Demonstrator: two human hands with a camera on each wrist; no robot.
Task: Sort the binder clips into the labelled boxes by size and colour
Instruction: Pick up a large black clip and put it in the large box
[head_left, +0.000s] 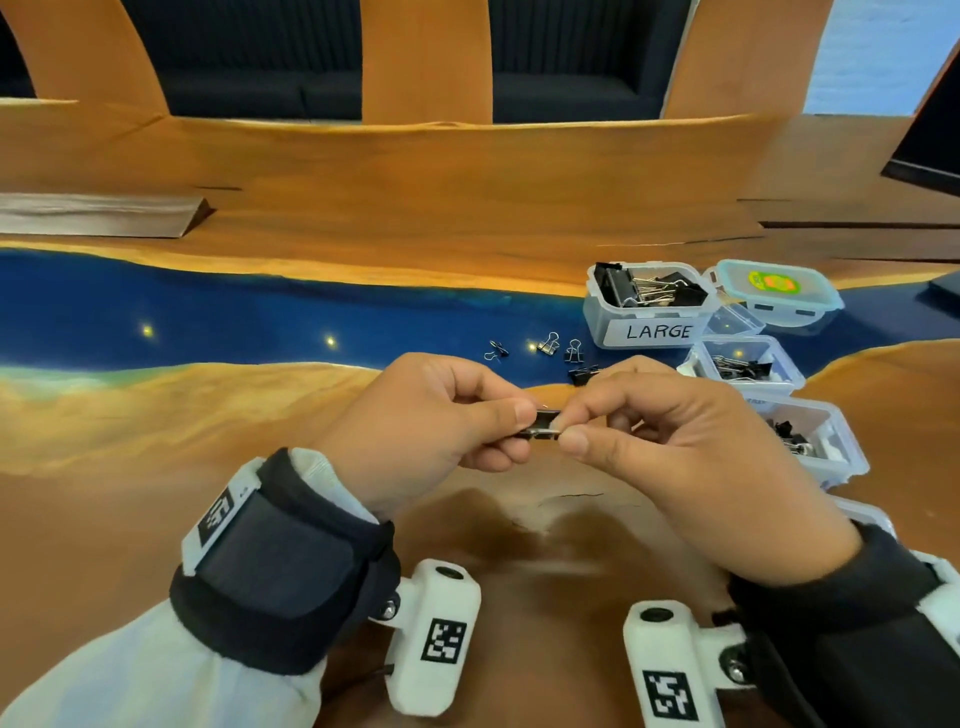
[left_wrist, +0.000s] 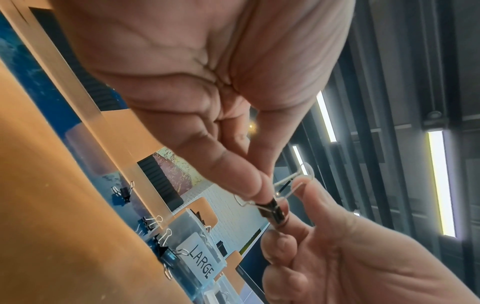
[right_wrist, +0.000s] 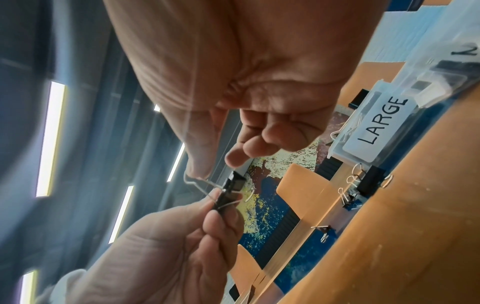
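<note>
A small black binder clip (head_left: 545, 426) with silver wire handles is held in the air over the table's near side, between both hands. My left hand (head_left: 521, 428) pinches its left end with thumb and forefinger. My right hand (head_left: 570, 427) pinches its right end and a wire handle. The left wrist view shows the clip (left_wrist: 272, 209) at the fingertips with its handles spread. In the right wrist view the clip (right_wrist: 230, 193) looks like two black bodies joined, though I cannot tell for sure. Several loose clips (head_left: 548, 344) lie on the blue strip beyond the hands.
A clear box labelled LARGE (head_left: 660, 331) holds big black clips at the right. Two more open boxes (head_left: 748, 364) (head_left: 831, 441) with clips stand in a row nearer to me. A lidded box (head_left: 779, 291) sits behind them. A dark wooden block (head_left: 98, 215) lies far left.
</note>
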